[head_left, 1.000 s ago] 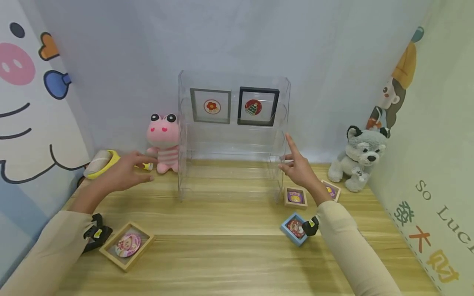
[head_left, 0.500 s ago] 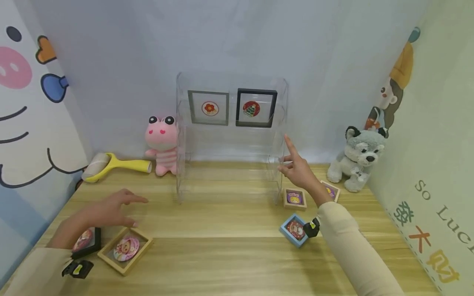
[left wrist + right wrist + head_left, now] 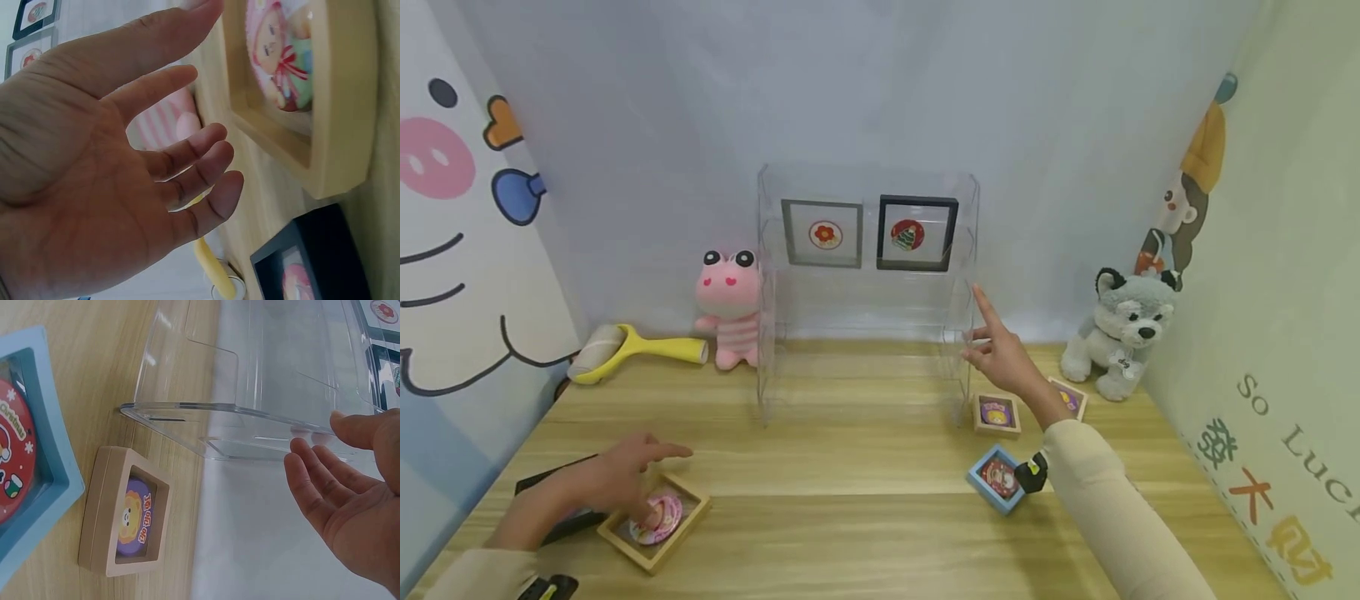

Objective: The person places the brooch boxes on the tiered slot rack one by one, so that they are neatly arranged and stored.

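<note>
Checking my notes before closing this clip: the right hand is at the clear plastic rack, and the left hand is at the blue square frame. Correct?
Not quite: the left hand is at the pale wooden rectangular frame with the round pink badge, as the head view shows. The right hand is indeed at the clear plastic rack.

From here, the right wall (image 3: 1273,333) reads "So Luc", remainder cut off, above 發大財. Red badge (image 3: 11,456): "Christmas". Purple badge (image 3: 131,515): lettering not clearly legible.

Plush toys (image 3: 1133,315) and cartoon-printed walls (image 3: 1262,275) mark a decorated corner with a tabletop (image 3: 820,542).
</note>
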`<state>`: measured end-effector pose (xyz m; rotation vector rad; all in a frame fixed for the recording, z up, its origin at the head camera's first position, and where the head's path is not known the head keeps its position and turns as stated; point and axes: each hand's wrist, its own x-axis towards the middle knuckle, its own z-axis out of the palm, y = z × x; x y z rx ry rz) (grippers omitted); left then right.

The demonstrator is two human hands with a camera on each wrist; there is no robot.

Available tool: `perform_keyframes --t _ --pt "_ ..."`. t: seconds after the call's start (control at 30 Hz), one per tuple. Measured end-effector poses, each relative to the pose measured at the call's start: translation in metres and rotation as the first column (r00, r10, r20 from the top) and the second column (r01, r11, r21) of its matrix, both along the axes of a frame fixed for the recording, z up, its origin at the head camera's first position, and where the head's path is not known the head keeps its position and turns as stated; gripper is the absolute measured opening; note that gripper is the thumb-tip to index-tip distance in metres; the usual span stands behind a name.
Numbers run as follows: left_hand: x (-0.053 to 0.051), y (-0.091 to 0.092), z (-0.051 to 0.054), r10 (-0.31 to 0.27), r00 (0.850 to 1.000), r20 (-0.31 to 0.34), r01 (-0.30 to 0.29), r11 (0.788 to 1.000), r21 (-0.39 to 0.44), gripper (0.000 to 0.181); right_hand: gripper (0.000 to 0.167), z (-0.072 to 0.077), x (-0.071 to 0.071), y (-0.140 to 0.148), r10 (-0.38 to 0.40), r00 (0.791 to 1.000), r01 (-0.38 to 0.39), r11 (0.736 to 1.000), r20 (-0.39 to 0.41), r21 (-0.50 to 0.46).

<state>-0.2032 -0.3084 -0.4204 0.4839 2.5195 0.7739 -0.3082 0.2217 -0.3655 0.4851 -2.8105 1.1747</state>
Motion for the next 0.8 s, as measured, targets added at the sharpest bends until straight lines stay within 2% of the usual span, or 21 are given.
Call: perform_keyframes --t 0.1,0.23,0.4,0.53,0.63,0.8 --pt "0.003 -0.001 -0.002 -0.016 1.0 0.014 0.015 1.0 0.025 0.087 0.1 -0.001 0.001 0.0 0.0 1.0 0.0 1.0 0.001 -0.005" --pt "0.006 -0.003 -0.004 -0.003 0.999 0.05 0.001 0.999 0.044 0.086 0.1 -0.002 0.0 0.0 -0.003 1.0 0.003 1.0 -0.002 -0.011" --pt "0.008 -0.003 -0.008 0.013 0.998 0.066 -0.014 1.0 0.005 0.084 0.099 -0.002 -0.001 0.001 -0.008 1.0 0.008 1.0 -0.01 -0.015" --pt "0.008 -0.004 -0.009 -0.016 0.998 0.055 0.018 0.999 -0.029 0.083 0.098 -0.002 -0.002 0.001 -0.01 1.0 0.01 1.0 -0.016 -0.016" --pt "0.009 -0.005 -0.008 -0.043 0.998 0.049 0.044 0.999 -0.019 0.082 0.099 -0.002 -0.002 0.001 -0.01 1.0 0.01 1.0 -0.014 -0.013" --pt "0.011 -0.007 -0.008 -0.039 0.998 0.046 0.041 0.999 -0.034 0.089 0.099 -0.001 -0.002 -0.001 -0.007 1.0 0.007 1.0 -0.006 -0.012"
